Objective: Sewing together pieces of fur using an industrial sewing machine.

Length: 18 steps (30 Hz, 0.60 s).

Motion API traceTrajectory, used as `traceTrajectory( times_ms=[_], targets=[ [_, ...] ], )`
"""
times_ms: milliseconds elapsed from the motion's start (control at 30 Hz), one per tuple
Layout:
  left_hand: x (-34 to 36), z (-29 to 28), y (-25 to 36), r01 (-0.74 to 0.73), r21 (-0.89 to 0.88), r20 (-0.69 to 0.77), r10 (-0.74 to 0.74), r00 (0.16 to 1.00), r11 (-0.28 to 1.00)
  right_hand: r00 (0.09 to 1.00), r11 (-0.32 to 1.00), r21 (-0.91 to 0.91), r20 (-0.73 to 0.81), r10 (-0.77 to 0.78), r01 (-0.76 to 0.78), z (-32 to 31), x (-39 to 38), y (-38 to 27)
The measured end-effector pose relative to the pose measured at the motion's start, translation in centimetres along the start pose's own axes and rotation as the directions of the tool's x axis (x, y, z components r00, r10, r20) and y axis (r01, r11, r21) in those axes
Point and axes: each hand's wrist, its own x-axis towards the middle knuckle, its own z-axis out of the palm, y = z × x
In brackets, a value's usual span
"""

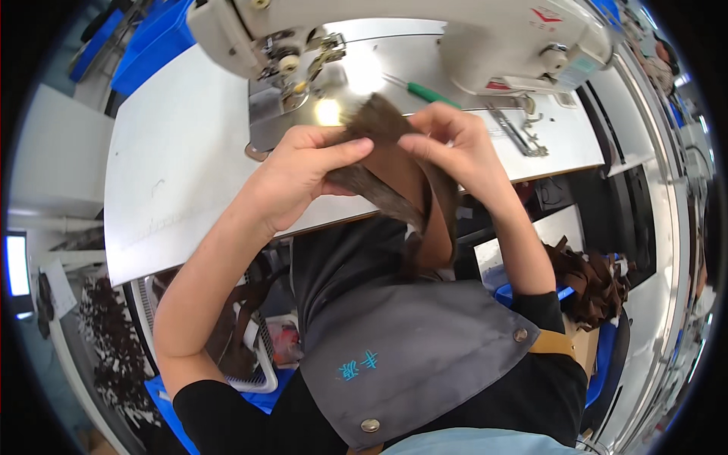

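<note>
Both of my hands are raised over the front edge of a white sewing table (174, 182). Between them is a strip of brown fur (402, 171) with a smooth, suede-like back, its ends hanging in a loop toward my lap. My left hand (292, 171) is closed on its left side, thumb lying on top. My right hand (462, 148) pinches the right side near the upper end. Just beyond the strip stands a white sewing machine (523, 45), whose needle area (292, 72) is ahead of my left hand.
On the machine bed lies a screwdriver with a green handle (431, 94); metal tweezers (509, 130) rest to its right. A blue bin (152, 49) stands at the far left. Below the table are a white basket (265, 371) of brown pieces and, at right, a brown pile (591, 284).
</note>
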Motion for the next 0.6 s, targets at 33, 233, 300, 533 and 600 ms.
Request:
traceTrajectory(
  times_ms=[33, 233, 300, 533, 600],
  targets=[
    [-0.4, -1.1, -0.8, 0.012, -0.050, -0.085, -0.017, 0.996, 0.999, 0.969, 0.970, -0.210, -0.186, -0.165, 0.125, 0.9, 0.1, 0.4],
    [-3.1, -3.1, -3.2, 0.067, -0.196, -0.260, -0.117, 0.959, 0.978, 0.742, 0.475, -0.763, 0.009, -0.671, 0.439, 10.8, -4.0, -0.4],
    [-3.8, -3.4, -3.8, 0.036, -0.295, -0.241, -0.111, 0.964, 0.955, 0.751, 0.426, -0.804, 0.038, -0.660, 0.415, 12.7, -3.1, 1.6],
    [-4.7, -3.7, -3.5, 0.099, -0.466, -0.235, -0.230, 0.944, 0.879, 0.762, 0.520, -0.648, 0.149, -0.630, 0.557, 12.3, -2.8, 3.0],
    [-3.6, -4.5, -3.2, 0.133, -0.520, -0.249, -0.299, 0.921, 0.844, 0.753, 0.527, -0.622, 0.159, -0.639, 0.579, 12.4, -2.8, 2.7]
  ],
)
